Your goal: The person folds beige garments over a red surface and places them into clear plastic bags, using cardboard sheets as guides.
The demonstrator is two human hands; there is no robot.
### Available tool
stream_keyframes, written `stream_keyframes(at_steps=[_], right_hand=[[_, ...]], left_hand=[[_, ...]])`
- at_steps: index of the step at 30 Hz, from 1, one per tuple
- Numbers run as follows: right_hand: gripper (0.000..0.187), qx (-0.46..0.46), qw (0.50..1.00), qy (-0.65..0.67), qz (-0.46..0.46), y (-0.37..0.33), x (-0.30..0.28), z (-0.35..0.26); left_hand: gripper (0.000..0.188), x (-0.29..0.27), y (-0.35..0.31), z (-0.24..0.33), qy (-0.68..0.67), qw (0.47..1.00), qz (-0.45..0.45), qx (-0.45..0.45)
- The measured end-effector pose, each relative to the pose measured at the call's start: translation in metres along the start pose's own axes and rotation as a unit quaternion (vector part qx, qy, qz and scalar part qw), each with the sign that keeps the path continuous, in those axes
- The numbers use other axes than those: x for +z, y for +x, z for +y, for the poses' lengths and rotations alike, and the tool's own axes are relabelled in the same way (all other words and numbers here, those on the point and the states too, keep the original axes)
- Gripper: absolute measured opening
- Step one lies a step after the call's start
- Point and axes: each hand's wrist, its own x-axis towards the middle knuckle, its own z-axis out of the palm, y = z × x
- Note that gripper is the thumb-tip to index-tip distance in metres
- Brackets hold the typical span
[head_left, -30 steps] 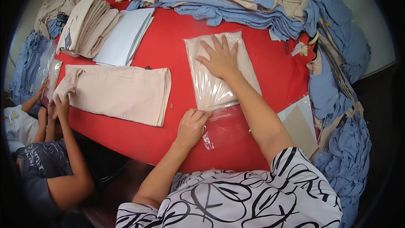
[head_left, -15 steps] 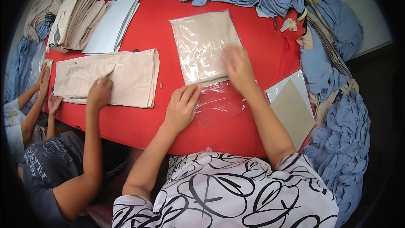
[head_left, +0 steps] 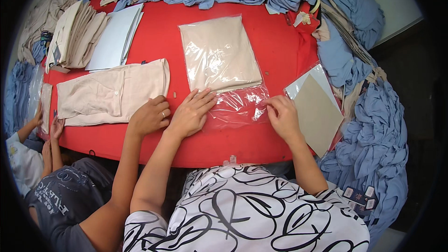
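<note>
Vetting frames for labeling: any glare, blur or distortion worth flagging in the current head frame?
Head view: white glare streaks across the clear plastic bag, partly masking the folded beige garment; head view: left hand and right hand look fairly sharp; head view: fisheye bows the red tabletop's front edge, and the corners go black.

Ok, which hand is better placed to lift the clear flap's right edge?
Probably the right hand: it is curled right at that edge of the clear flap, while the left hand lies outstretched at the opposite side.
</note>
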Motion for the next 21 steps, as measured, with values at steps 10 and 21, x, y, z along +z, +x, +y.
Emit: stream_keyframes(at_steps=[10, 21], right_hand=[[0.024, -0.029, 0.994, -0.059, -0.081, -0.037, -0.006, 0.025], [0.012, -0.053, 0.998, -0.029, -0.018, -0.03, 0.028, 0.006]], left_hand=[[0.046, -0.003, 0.002, -0.003, -0.073, 0.997, -0.032, -0.024], [0.041, -0.004, 0.004, 0.004, -0.01, 1.0, -0.028, 0.008]])
